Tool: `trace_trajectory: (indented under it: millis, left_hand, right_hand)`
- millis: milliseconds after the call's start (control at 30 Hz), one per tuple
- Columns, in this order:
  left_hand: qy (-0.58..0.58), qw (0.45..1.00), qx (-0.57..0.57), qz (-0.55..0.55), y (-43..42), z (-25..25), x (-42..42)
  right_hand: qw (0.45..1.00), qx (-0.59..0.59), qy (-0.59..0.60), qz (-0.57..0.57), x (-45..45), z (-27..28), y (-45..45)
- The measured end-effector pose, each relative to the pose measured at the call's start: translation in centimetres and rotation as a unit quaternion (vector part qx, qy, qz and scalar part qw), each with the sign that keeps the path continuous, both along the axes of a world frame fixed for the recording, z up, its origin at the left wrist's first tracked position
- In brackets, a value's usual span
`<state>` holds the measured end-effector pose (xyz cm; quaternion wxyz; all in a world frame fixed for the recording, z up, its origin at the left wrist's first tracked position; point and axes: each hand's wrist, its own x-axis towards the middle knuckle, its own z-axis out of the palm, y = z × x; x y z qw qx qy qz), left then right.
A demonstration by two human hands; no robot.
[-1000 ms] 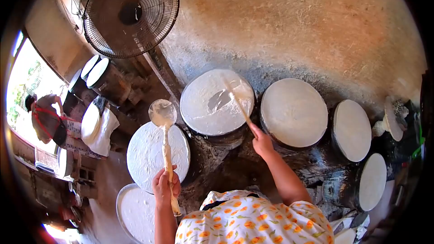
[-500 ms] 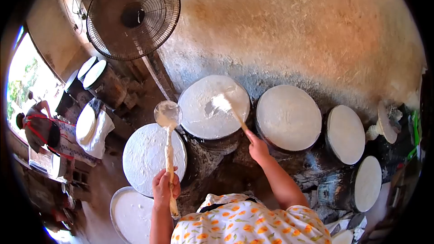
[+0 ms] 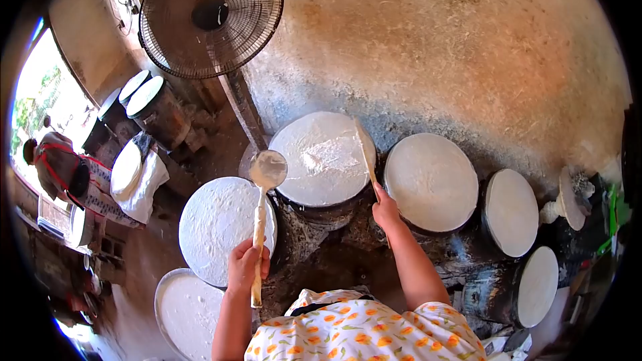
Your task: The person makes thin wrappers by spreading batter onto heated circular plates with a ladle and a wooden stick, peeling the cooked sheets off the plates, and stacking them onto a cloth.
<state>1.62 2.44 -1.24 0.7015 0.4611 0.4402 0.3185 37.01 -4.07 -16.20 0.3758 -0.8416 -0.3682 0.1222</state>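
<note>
My left hand (image 3: 247,264) is wrapped round the pale handle of a ladle (image 3: 269,168). The ladle's bowl is coated with off-white batter and hangs at the lower left edge of the middle round white-topped drum (image 3: 294,140). A ragged white patch lies on that top. My right hand (image 3: 385,208) grips a flat wooden spatula (image 3: 365,148), whose blade points up along the drum top's right edge. Whether the blade touches the top I cannot tell. Beneath my left hand's ladle stands another drum top (image 3: 217,224) with a lumpy white surface.
A wide basin (image 3: 158,307) of white liquid sits at lower left. More white-topped drums (image 3: 431,180) curve round to the right. A standing fan (image 3: 210,17) rises before the rough wall (image 3: 435,40). Another person (image 3: 63,167) bends at the far left near more drums.
The spatula has swept from the middle of the drum top to its right edge, and a white patch now shows there. The ladle has shifted slightly right.
</note>
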Motion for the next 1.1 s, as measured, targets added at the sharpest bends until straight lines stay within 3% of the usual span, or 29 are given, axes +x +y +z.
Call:
trace_trajectory:
  millis: [100, 167, 300, 367, 433, 467, 633, 700, 767, 833, 933, 967, 1033, 1100]
  left_hand:
    - [0.046, 0.999, -0.007, -0.012, 1.6, -0.3, 1.4]
    - [0.081, 0.996, -0.002, -0.021, 3.2, -0.8, 2.7]
    - [0.142, 0.988, 0.047, -0.041, 6.5, -3.1, 5.3]
    - [0.145, 0.988, 0.045, -0.035, 7.4, -4.0, 6.7]
    - [0.15, 0.987, 0.044, -0.031, 7.6, -5.2, 8.0]
    - [0.156, 0.986, 0.045, -0.022, 7.7, -6.1, 8.7]
    - [0.177, 0.984, 0.012, -0.023, 4.8, -5.4, 11.1]
    - [0.115, 0.992, -0.055, -0.014, 3.4, -5.3, 11.6]
    - [0.102, 0.988, -0.118, 0.021, 3.2, -4.3, 11.4]
    - [0.016, 0.987, -0.16, 0.016, 4.4, -4.8, 9.2]
    - [-0.179, 0.96, -0.213, -0.021, 3.3, -1.1, 4.6]
    - [-0.217, 0.954, -0.208, -0.017, 2.5, 0.0, 3.5]
    - [-0.177, 0.967, -0.186, 0.009, 1.0, 2.0, 3.2]
    - [-0.139, 0.975, -0.166, 0.041, 0.4, 2.2, 3.0]
  right_hand:
    - [0.989, 0.052, 0.034, 0.137, -0.5, -1.4, 0.6]
    - [0.98, -0.033, 0.058, 0.186, -2.2, 0.3, -0.6]
    - [0.969, -0.027, 0.029, 0.244, -3.5, 1.6, -5.4]
    - [0.97, -0.061, 0.021, 0.236, -2.2, 0.6, -6.9]
    - [0.987, 0.045, 0.029, 0.15, -1.7, -0.1, -7.5]
    - [0.993, 0.03, 0.039, 0.103, -1.8, 0.1, -7.5]
    - [0.965, 0.063, 0.165, 0.194, -6.8, -2.1, -6.0]
    - [0.954, 0.062, 0.197, 0.216, -9.0, -2.8, -5.5]
    - [0.949, 0.018, 0.238, 0.204, -10.0, 0.8, -5.0]
    - [0.941, -0.026, 0.277, 0.191, -10.0, 2.4, -5.1]
    - [0.962, 0.147, 0.067, 0.22, -9.0, 5.2, -5.4]
    - [0.961, 0.146, 0.068, 0.224, -8.9, 7.6, -5.6]
    - [0.976, -0.01, -0.058, 0.211, -8.6, 11.0, -5.8]
    - [0.974, 0.005, -0.086, 0.211, -8.2, 10.6, -5.0]
